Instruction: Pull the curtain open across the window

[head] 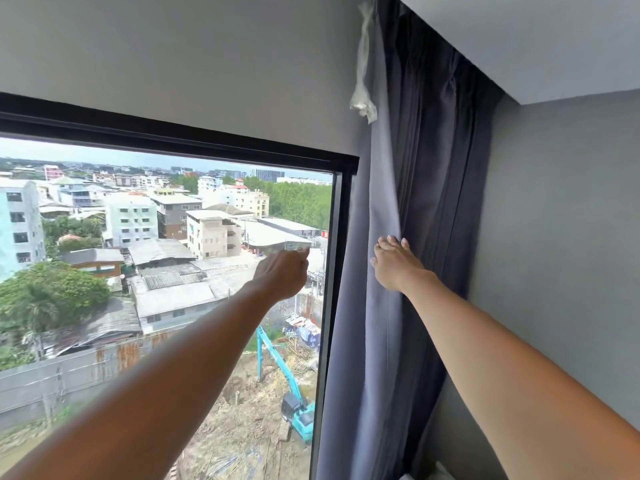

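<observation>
- Head view looks up and out at a dark-framed window [180,147], its left and lower parts cut off by the picture's edge
- Grey-blue curtain [408,202] hangs bunched at the right of the window, between the frame and the grey side wall [561,237]; its top runs up into a recess under the ceiling, where the track cannot be seen, and its lower end is cut off
- Right hand [394,265] lies against the curtain's folds with the fingers [393,242] stretched out and pressed into the cloth; the fingertips sink into a fold, so whether they pinch any fabric cannot be told
- Left hand [282,271] is reached out in front of the glass, just left of the curtain's edge, fingers curled inward; it is dark against the daylight and a little blurred, and what it holds, if anything, cannot be made out
- Crumpled strip of clear plastic [363,67] dangles near the curtain's top edge; its upper end is out of frame
- Outside the glass are buildings, trees and a turquoise excavator [294,393] on bare earth; no writing is legible anywhere
</observation>
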